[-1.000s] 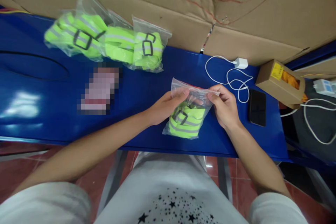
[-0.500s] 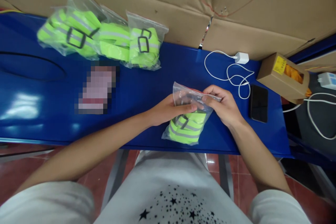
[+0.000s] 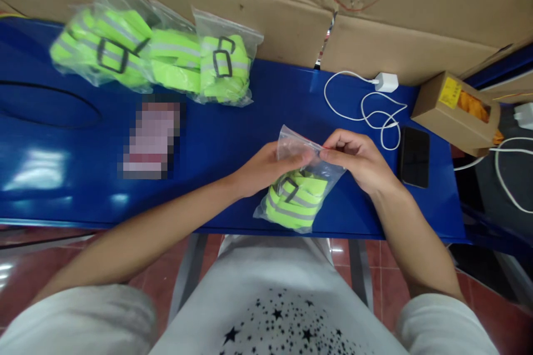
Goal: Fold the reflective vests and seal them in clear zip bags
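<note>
Near the front edge of the blue table [image 3: 233, 138] is a clear zip bag [image 3: 291, 141] with a folded neon-yellow reflective strap [image 3: 297, 208] inside it; the strap has grey stripes and a dark buckle. My left hand [image 3: 270, 166] grips the upper part of the bag, its thumb in front and its other fingers partly hidden behind the plastic. At the bag's top right, my right hand [image 3: 353, 158] pinches the red-lined zip edge between thumb and fingers.
Several bagged neon straps [image 3: 225, 69] lean at the back left by the cardboard wall. A blurred-out flat object [image 3: 152, 138] lies left. On the right are a white charger [image 3: 386, 82] with its cable, a black phone [image 3: 415, 156] and an open cardboard box [image 3: 456, 116].
My right hand has slid left along the bag's zip edge, nearer my left thumb. The camera view has shifted slightly.
</note>
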Motion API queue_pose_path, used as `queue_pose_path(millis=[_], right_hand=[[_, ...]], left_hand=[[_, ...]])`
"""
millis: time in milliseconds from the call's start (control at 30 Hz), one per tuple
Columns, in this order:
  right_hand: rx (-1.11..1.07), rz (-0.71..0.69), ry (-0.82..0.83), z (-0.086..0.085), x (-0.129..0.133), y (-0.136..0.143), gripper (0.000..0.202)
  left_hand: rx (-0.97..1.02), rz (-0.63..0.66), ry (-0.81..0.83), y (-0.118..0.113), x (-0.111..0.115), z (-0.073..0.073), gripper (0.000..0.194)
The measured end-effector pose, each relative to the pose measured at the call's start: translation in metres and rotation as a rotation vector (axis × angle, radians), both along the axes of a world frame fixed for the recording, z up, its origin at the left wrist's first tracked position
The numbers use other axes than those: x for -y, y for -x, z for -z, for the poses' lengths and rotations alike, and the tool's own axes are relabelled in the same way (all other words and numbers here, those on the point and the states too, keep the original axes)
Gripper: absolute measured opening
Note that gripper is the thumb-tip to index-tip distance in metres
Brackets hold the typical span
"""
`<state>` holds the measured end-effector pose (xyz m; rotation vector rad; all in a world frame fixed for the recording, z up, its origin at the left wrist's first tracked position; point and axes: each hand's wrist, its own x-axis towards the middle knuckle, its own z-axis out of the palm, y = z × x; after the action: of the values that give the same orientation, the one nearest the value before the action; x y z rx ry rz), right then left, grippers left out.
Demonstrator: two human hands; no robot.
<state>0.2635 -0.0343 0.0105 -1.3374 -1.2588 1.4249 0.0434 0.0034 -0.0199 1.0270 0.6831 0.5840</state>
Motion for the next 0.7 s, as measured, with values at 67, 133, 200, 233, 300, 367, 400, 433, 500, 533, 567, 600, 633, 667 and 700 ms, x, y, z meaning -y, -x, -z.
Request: queue_pose_path(millis=[67, 133, 200, 233, 300, 367, 400, 433, 500, 533, 567, 600, 633, 667, 700], right_hand=[[0.002, 0.002, 0.011, 0.000, -0.001, -0.002, 0.022], [0.019, -0.006, 0.008, 0.001, -0.002, -0.004, 0.023], [0.041, -0.007, 0.000, 0.003, -0.003, -0.006, 0.025], [0.053, -0.004, -0.002, 0.004, -0.004, -0.007, 0.026], [0.070, 0.001, 0.001, 0.006, -0.005, -0.009, 0.028], [0.075, 0.005, 0.003, 0.007, -0.005, -0.009, 0.029], [0.076, 0.008, 0.002, 0.007, -0.005, -0.009, 0.029], [0.076, 0.010, 0.000, 0.007, -0.005, -0.008, 0.029], [0.081, 0.005, -0.002, 0.007, -0.005, -0.008, 0.028], [0.087, -0.002, -0.003, 0.006, -0.005, -0.008, 0.028], [0.096, -0.009, -0.003, 0.006, -0.005, -0.009, 0.027], [0.108, -0.015, -0.004, 0.005, -0.005, -0.010, 0.027], [0.124, -0.021, -0.006, 0.005, -0.005, -0.011, 0.027], [0.143, -0.023, -0.010, 0.004, -0.005, -0.012, 0.027], [0.162, -0.023, -0.016, 0.004, -0.005, -0.013, 0.027]], left_hand=[[-0.011, -0.153, -0.020, 0.002, -0.003, 0.000, 0.039], [-0.011, -0.209, -0.032, 0.004, -0.007, 0.000, 0.038], [-0.007, -0.201, -0.025, 0.006, -0.012, 0.001, 0.036], [0.003, -0.190, -0.014, 0.007, -0.013, 0.001, 0.035], [0.028, -0.161, 0.003, 0.009, -0.015, 0.001, 0.035], [0.038, -0.150, -0.008, 0.009, -0.015, 0.001, 0.036], [0.032, -0.156, -0.023, 0.009, -0.015, 0.001, 0.037], [0.020, -0.166, -0.042, 0.009, -0.014, 0.001, 0.037], [-0.004, -0.184, -0.080, 0.008, -0.012, 0.000, 0.038], [-0.010, -0.189, -0.093, 0.007, -0.012, 0.000, 0.039], [-0.009, -0.194, -0.098, 0.007, -0.011, 0.000, 0.039], [-0.005, -0.203, -0.095, 0.006, -0.011, 0.000, 0.038], [-0.002, -0.213, -0.087, 0.006, -0.012, 0.000, 0.037], [-0.002, -0.226, -0.079, 0.006, -0.012, 0.001, 0.036], [-0.008, -0.238, -0.073, 0.006, -0.012, 0.001, 0.035]])
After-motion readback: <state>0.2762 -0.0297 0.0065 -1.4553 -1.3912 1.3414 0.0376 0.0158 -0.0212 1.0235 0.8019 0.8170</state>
